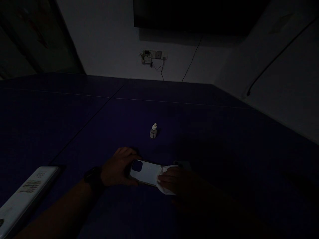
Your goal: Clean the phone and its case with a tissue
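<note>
A pale phone case with a dark camera cutout lies flat on the dark blue surface in front of me. Thumb and fingers of my left hand grip its left end from both long sides. My right hand presses a white cloth or tissue onto the case's right end, hiding that end. Just behind the right hand, a phone-like flat object is partly covered. Beyond the case stands a small dropper bottle with a white cap, upright and touched by neither hand.
A long white box rests at the lower left. At the back, a wall carries a socket panel with cables, beneath a large dark screen. The room is dim, and the lower right is mostly in shadow.
</note>
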Tool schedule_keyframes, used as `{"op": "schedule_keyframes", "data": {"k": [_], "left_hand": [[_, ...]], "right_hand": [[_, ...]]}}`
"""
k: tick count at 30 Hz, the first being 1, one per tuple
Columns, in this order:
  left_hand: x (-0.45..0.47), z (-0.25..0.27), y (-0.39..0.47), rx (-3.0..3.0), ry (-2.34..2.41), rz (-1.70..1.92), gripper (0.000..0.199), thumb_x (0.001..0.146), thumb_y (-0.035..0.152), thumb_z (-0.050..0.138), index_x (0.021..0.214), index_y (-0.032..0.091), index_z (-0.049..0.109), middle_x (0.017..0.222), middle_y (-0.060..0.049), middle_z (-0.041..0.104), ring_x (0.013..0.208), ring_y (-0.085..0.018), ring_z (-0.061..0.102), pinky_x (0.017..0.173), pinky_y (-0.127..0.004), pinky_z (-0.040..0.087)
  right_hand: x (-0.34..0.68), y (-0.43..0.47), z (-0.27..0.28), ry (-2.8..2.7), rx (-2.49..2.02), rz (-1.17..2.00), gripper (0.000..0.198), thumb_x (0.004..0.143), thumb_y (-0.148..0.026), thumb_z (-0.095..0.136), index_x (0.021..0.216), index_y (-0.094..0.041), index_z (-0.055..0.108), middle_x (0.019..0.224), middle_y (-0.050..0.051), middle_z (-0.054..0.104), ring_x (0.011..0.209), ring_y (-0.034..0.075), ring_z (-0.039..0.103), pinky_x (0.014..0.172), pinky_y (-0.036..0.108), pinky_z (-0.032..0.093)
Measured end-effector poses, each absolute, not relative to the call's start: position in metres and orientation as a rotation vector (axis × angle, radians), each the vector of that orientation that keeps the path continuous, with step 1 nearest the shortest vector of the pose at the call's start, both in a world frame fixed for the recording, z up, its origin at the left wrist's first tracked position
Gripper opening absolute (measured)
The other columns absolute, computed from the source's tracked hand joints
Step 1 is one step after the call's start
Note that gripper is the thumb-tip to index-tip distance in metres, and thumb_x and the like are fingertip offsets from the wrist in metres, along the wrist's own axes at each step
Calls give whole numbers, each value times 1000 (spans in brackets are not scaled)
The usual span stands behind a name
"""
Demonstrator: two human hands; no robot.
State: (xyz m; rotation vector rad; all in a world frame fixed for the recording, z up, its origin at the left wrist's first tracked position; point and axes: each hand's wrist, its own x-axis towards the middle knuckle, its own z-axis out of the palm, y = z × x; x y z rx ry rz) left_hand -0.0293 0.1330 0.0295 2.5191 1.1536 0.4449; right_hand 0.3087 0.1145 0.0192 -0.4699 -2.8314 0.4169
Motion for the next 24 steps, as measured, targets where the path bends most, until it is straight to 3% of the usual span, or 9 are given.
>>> {"op": "schedule_keyframes", "data": {"k": [4, 10, 15, 24], "left_hand": [[-29, 30, 132, 2517, 1137, 467, 78, 65, 76, 80, 124, 28, 61, 120, -6, 64, 111, -33, 57, 96, -47, 40], [-28, 31, 128, 2495, 1171, 470, 78, 61, 76, 82, 117, 26, 60, 117, -6, 64, 106, -32, 57, 92, -44, 41], [-28, 29, 128, 2478, 1159, 495, 75, 62, 76, 81, 114, 25, 60, 116, -6, 64, 107, -32, 56, 91, -44, 41], [-27, 29, 129, 2464, 1168, 479, 77, 61, 74, 84, 115, 25, 59, 116, -6, 63, 106, -32, 56, 92, -46, 40]], "right_hand": [[304, 115, 21, -2776, -636, 299, 57, 95, -31, 54, 148, -13, 44, 149, 17, 54, 141, 28, 46, 116, 49, 38], [294, 117, 23, -2768, -414, 335, 46, 93, -36, 56, 134, -16, 55, 127, 13, 68, 124, 29, 57, 108, 49, 44], [294, 124, 28, -2729, -611, 211, 43, 95, -34, 55, 132, -12, 55, 131, 19, 63, 125, 30, 56, 106, 50, 45], [300, 123, 22, -2780, -588, 236, 45, 97, -35, 53, 137, -14, 53, 133, 18, 64, 126, 29, 58, 105, 48, 47]]}}
